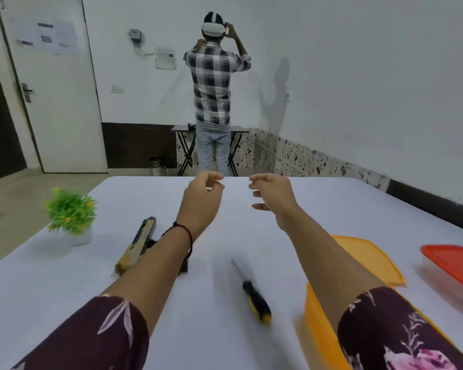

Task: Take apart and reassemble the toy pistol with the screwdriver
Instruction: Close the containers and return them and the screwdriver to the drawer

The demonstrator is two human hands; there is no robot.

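- A bench (345, 204) covered in a pale cloth fills the lower part of the head view, with a white-walled room behind it.
- A person (213, 84) in a checked shirt stands well beyond the bench, back turned, both arms raised to a white headset.
- An orange tub (317, 332) sits at the near right of the bench, partly under the right forearm.
- A clear box (455, 268) with a red lid sits at the right edge, just beyond the tub.
- The pistol (141, 243) lies flat on the left of the bench. It is tan and black, its barrel pointing away and to the left. The left forearm crosses above its rear, hiding the middle; a dark part shows on the far side of the arm.
- A small green plant (70, 209) in a white pot stands to the left of the pistol, near the bench edge.
- The left hand (202, 194) is held up over the far half of the bench, fingers loosely curled, gripping nothing.
- The right hand (274, 193) is raised beside it, apart from it, fingers likewise loosely curled and holding nothing.
- The screwdriver (255, 299) lies on the bench between the forearms, untouched. Its handle is black and yellow and its thin shaft points away. It looks blurred.
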